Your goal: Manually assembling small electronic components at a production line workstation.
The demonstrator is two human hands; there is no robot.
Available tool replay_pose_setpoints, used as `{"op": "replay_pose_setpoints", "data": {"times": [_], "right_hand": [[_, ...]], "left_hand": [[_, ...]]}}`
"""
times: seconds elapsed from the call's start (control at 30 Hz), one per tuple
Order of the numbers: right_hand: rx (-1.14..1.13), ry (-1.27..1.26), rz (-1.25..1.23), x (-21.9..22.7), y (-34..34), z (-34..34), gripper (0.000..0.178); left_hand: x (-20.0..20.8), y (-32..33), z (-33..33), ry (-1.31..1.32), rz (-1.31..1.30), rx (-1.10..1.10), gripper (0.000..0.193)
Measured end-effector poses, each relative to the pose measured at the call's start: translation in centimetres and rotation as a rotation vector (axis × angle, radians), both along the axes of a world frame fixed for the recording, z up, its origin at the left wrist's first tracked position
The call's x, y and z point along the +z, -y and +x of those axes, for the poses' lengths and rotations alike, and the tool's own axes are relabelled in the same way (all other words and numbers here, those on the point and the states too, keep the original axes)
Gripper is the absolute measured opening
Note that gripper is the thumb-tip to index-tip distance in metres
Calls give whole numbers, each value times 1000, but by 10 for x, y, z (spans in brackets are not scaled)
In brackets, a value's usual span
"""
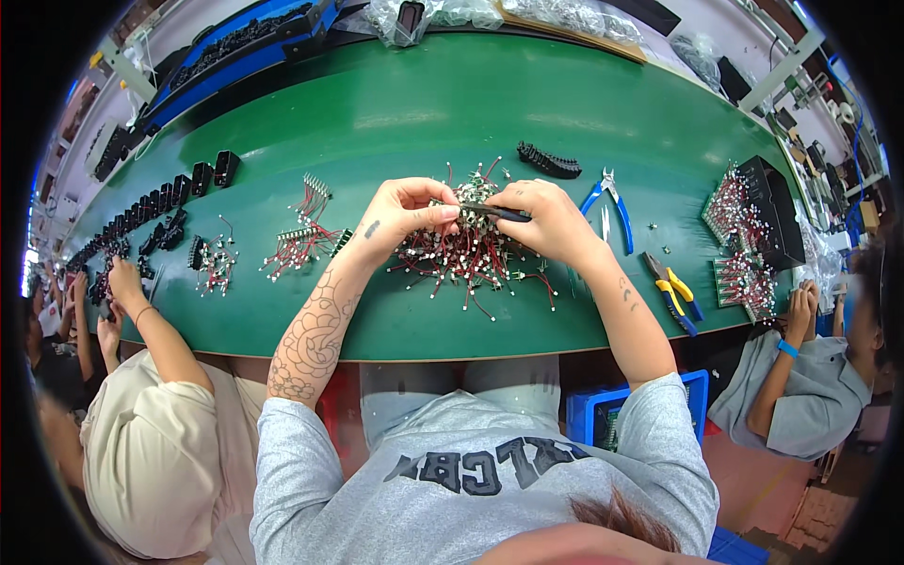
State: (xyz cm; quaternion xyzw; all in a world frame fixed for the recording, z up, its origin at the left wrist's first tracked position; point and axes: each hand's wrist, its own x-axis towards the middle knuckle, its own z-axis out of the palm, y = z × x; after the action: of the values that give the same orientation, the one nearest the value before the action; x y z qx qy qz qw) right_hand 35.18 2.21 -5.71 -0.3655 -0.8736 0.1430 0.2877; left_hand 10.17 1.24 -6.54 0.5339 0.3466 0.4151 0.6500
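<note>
Both my hands meet over a heaped pile of small circuit boards with red wires and white connectors (pixel 471 262) at the middle of the green table. My left hand (pixel 405 218) is closed in a pinch, with thumb and forefinger at the tip of a dark slim tool; any small part between them is too small to make out. My right hand (pixel 546 215) grips that dark slim tool (pixel 497 212), which looks like black tweezers and points left toward my left fingertips. Left of my left wrist lie more wired boards (pixel 297 243).
Right of the pile lie blue-handled pliers (pixel 617 212) and yellow-and-blue pliers (pixel 673 290). Beyond it is a row of black parts (pixel 549 160). Wired boards (pixel 739 240) lie by a black box (pixel 772 212). Black housings (pixel 165 198) line the left. Co-workers (pixel 169 443) sit on both sides.
</note>
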Motion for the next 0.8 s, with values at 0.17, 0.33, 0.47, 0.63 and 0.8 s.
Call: {"op": "replay_pose_setpoints", "data": {"times": [0.17,0.33,0.47,0.63,0.8], "right_hand": [[-9,-35,-39,0,0,-1,20],[-89,55,150,6,9,-8,24],[-112,84,206,8,10,-9,26],[-49,-19,-7,6,6,-5,22],[-1,-113,-214,5,5,-4,22]], "left_hand": [[3,2,2,22,-30,-6,9],[5,6,7,31,-44,41,11],[5,7,7,26,-66,42,12],[3,4,4,16,-97,2,12],[1,2,2,12,-80,-28,13]]}}
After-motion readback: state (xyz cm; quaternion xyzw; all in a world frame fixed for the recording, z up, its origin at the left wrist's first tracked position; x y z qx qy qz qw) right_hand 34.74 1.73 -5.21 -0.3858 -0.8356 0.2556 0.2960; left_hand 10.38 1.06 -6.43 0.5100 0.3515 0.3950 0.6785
